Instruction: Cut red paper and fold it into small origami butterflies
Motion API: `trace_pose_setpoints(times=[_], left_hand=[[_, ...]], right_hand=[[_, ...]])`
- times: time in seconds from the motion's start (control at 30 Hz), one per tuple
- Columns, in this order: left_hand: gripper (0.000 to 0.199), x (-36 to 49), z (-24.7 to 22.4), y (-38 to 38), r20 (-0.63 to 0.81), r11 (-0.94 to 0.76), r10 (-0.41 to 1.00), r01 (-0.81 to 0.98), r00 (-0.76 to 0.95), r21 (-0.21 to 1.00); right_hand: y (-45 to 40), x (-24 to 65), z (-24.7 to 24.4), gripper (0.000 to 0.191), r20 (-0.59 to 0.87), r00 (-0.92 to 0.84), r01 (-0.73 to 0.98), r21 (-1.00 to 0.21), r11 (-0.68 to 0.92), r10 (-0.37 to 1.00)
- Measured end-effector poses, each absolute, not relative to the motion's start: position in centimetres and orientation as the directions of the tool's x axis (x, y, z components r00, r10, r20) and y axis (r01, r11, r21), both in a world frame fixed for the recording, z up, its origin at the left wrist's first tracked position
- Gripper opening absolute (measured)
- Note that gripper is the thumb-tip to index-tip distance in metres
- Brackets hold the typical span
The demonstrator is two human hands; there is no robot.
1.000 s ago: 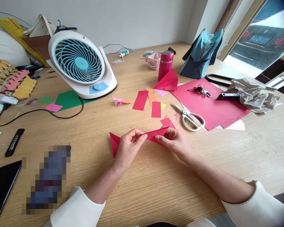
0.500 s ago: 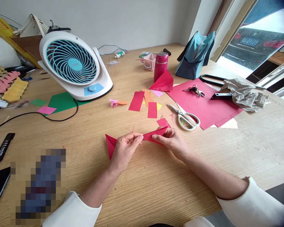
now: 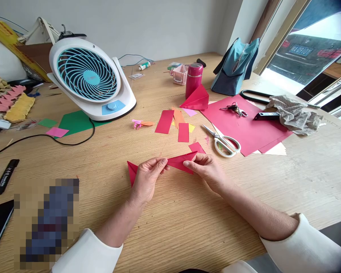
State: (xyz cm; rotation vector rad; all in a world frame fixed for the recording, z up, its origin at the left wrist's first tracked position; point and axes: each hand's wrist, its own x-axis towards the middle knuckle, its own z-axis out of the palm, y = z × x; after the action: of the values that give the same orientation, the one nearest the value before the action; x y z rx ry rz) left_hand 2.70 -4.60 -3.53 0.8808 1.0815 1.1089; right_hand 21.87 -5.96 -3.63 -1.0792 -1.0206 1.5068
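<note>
Pinching both ends of the folded paper (image 3: 180,163) over the tabletop (image 3: 182,235): left hand (image 3: 146,180) at the narrow tip, right hand (image 3: 208,170) at the wide end, thumbs on top. Should be light, springy at folds, easily crushed; grip lightly at creased ends. Red triangle (image 3: 132,172) beside left hand. Scissors (image 3: 218,136) beyond, flask (image 3: 193,77) farther back.

folded paper (image 3: 181,162) between left hand (image 3: 148,176) and right hand (image 3: 210,171) | fan (image 3: 86,76) left of bottle (image 3: 193,80) | keys (image 3: 234,109) on sheet (image 3: 244,131)
</note>
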Motion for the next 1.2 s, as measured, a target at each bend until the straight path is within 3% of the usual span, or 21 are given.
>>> trace_pose_setpoints(times=[0.47,0.77,1.2], left_hand=[[0.034,2.5,-3.2,-4.1,-0.252,0.239,0.968,-0.354,0.010,0.904],[0.037,3.5,-3.1,-5.2,-0.310,0.339,0.941,-0.349,0.136,0.874],[0.029,3.3,-3.2,-4.6,-0.154,0.143,0.988,-0.368,-0.001,0.919]], right_hand=[[-5.8,21.9,-3.8,0.041,-0.134,-0.107,-0.229,-0.961,-0.156,0.985],[-6.1,21.4,-3.9,0.043,-0.115,-0.151,-0.209,-0.967,-0.146,0.982],[-6.3,21.3,-4.9,0.043,-0.081,-0.219,-0.041,-0.995,-0.093,0.972]])
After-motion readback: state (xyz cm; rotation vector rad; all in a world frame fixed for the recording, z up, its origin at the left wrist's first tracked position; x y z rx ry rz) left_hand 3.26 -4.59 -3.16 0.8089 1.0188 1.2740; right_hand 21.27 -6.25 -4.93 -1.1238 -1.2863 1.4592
